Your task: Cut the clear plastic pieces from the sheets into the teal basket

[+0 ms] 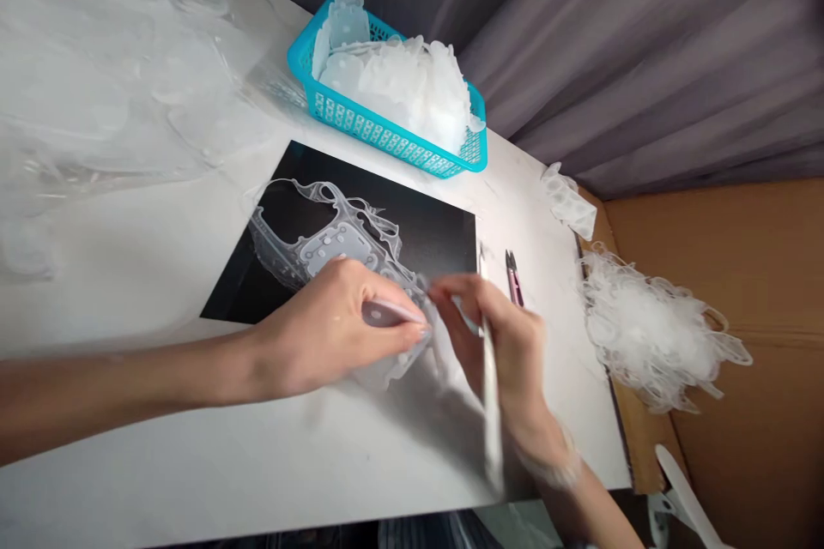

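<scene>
My left hand (348, 330) is closed on a translucent, rubbery moulded sheet (338, 244), thumb and forefinger pinching it near its right end. Raised round dots and a rounded panel show on the sheet, and thin loose edge strips trail from its far side. At the sheet's right end, my right hand (502, 334) pinches the edge with its fingertips. A slim white stick-like tool (490, 403) is tucked in that same hand, pointing up past the knuckles. Beneath the sheet lies a black mat (438, 232); motion blurs the right fingertips.
A turquoise basket (386, 137) full of translucent pieces stands behind the mat. Small snips (513, 279) lie at the right. A heap of stringy scraps (650, 326) hangs over a cardboard box (721, 274). Clear bags (116, 77) of pieces cover the table's left.
</scene>
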Available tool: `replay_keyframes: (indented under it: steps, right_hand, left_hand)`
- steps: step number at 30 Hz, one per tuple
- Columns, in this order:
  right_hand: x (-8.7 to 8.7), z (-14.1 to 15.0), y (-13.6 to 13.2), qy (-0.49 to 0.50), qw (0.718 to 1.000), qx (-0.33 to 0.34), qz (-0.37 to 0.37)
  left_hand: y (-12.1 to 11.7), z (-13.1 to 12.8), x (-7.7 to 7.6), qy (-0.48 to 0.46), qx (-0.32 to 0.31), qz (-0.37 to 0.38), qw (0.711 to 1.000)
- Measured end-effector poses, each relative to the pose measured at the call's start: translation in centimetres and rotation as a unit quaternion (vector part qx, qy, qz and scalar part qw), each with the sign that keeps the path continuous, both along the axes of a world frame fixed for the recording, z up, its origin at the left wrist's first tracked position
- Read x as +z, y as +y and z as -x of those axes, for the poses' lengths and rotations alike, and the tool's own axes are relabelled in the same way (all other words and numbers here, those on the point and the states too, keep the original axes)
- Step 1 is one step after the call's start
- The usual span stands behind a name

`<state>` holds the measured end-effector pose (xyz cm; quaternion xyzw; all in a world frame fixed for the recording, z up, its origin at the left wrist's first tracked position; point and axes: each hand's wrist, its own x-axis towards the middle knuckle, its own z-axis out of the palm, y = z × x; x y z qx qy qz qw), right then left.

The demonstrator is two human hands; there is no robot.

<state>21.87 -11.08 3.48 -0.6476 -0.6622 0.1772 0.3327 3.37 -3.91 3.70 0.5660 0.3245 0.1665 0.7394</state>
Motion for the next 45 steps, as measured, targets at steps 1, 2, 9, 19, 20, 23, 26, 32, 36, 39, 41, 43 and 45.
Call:
replay_keyframes:
  steps: [1, 2, 9, 19, 20, 23, 26, 32, 36, 39, 41, 43, 45]
  right_hand:
    - [-0.5, -0.6, 0.6, 0.006, 0.999, -0.034, 0.011]
    - [-1.0, -1.3, 1.3, 0.021, 0.997, -0.067, 0.019]
    - [-1.0, -8.0, 4.8, 0.146, 0.976, -0.141, 0.083]
    - [1.7, -2.7, 1.3, 0.215, 0.974, -0.040, 0.060]
    - [2.0, -1.9, 0.9, 0.216, 0.973, -0.017, 0.079]
    - [2.3, -0.5, 0.1, 0.242, 0.965, 0.003, 0.098]
    - [1.7, -0.3, 0.0, 0.302, 0.950, -0.030, 0.076]
    - [0.7, -0.5, 0.0, 0.333, 0.939, -0.067, 0.053]
    - [0.2, -0.8, -0.1, 0.351, 0.932, -0.069, 0.057]
    - [0.1, -1.1, 0.1, 0.365, 0.926, -0.072, 0.065]
    - [0.1, -1.2, 0.2, 0.366, 0.925, -0.078, 0.073]
    - [0.1, -1.2, 0.3, 0.362, 0.925, -0.083, 0.079]
    - [0.1, -1.4, 0.4, 0.359, 0.926, -0.086, 0.079]
  left_hand:
    - [-0.1, 0.1, 0.1, -0.002, 0.010, -0.028, 1.000]
    - [-0.1, 0.1, 0.2, -0.004, 0.016, -0.056, 0.998]
    - [0.8, 0.1, 0.0, -0.014, 0.015, -0.046, 0.999]
    - [0.7, -0.2, 0.1, -0.036, 0.029, 0.030, 0.999]
    - [0.8, -0.2, 0.0, -0.035, 0.032, 0.028, 0.999]
    - [0.8, -0.2, -0.2, -0.029, 0.035, 0.029, 0.999]
    - [0.8, -0.1, -0.7, -0.037, 0.045, 0.049, 0.997]
    - [1.1, 0.0, -1.5, -0.046, 0.058, 0.100, 0.992]
    - [1.2, -0.1, -1.6, -0.057, 0.065, 0.134, 0.987]
    - [1.2, -0.1, -1.6, -0.052, 0.066, 0.158, 0.984]
    - [1.2, -0.1, -1.6, -0.049, 0.065, 0.163, 0.983]
    - [1.3, -0.1, -1.7, -0.051, 0.063, 0.166, 0.983]
    - [1.4, -0.2, -1.7, -0.052, 0.062, 0.173, 0.982]
